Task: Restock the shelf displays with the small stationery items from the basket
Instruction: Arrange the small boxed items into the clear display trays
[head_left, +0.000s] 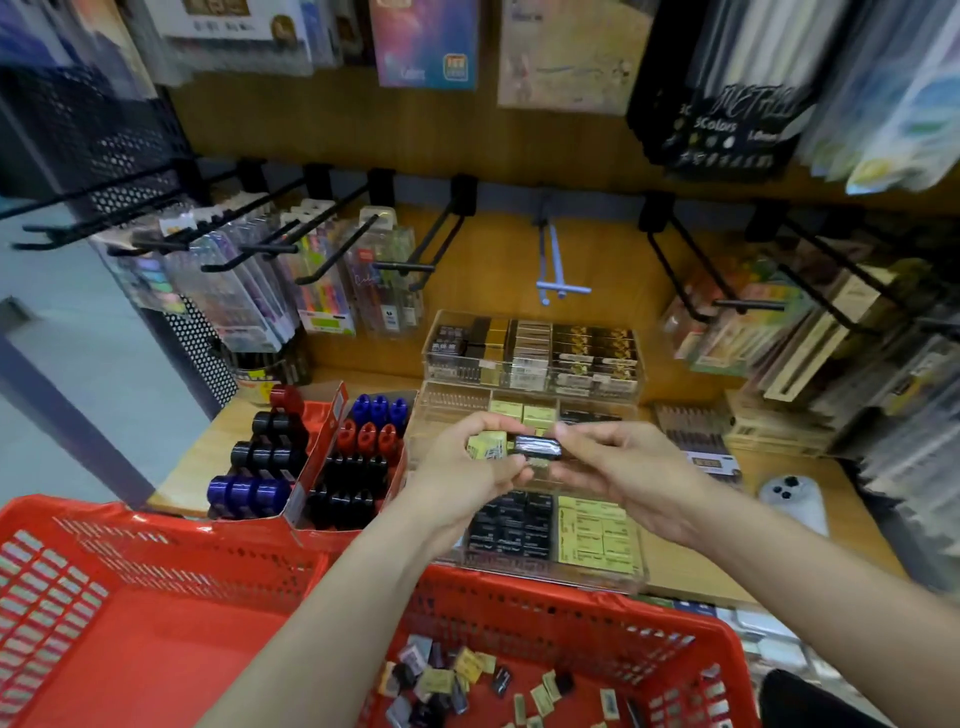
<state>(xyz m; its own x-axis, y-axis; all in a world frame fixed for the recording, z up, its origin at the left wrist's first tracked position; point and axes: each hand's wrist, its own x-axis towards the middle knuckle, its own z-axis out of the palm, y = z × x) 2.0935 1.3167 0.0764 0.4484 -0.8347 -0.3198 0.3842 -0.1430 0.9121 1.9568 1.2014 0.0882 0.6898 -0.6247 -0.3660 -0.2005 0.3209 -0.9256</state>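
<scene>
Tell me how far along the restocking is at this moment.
Partly done. The clear trays on the shelf already hold rows of black and yellow boxes. In hand: the left hand holds a yellow box, and both it and the right hand have a grip on a black box above the trays. Left: many small boxes still lie loose in the red basket.

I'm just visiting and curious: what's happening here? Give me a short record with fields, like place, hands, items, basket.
place: wooden shop shelf with hanging stationery packs
left hand: holds small yellow packets
right hand: pinches a small black box, held between both hands
below the hands: clear plastic display tray with black and yellow items in compartments
basket: red plastic basket, loose small yellow and dark items on its floor
nearby: red cardboard boxes of markers, white phone
</scene>
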